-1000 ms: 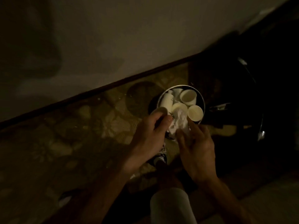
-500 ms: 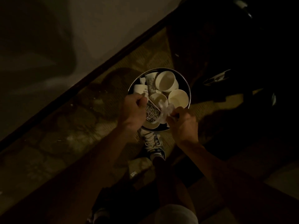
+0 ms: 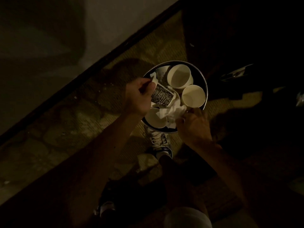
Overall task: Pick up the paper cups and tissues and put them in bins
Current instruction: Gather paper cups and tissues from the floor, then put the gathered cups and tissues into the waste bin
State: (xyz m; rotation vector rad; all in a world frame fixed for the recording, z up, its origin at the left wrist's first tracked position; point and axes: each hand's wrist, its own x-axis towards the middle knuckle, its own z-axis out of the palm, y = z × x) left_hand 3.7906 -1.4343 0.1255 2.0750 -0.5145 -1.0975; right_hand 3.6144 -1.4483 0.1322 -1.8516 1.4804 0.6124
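The person is bending over a round metal-rimmed bin (image 3: 206, 89) that is standing on a patterned floor (image 3: 74, 120), just ahead of a light laced sneaker (image 3: 160, 142). The left hand (image 3: 139, 99) is reaching in over the bin's left rim, its fingers curling round a dark printed paper cup (image 3: 162, 97) that is lying tilted inside the bin. The right hand (image 3: 195, 125) is coming in at the bin's near right rim, and its fingertips seem to be pinching the edge of a crumpled white tissue (image 3: 171, 112), though the dim light is making the exact grip hard to read. That tissue is lying inside the bin on top of the other rubbish. A plain white paper cup (image 3: 180, 77) is sitting mouth-up at the bin's far side, a second white paper cup (image 3: 193, 96) is sitting against its right wall, and a third white cup (image 3: 153, 119) is lying at the near left, partly under the tissue. The cups are probably very light and thin-walled, so a hard squeeze is likely to be denting them; holding near the stiffer rolled rim or the base looks safer than mid-wall. The tissue is soft, shapeless and weightless, so bunching it is going to serve better than a fingertip hold, which may be tearing it.
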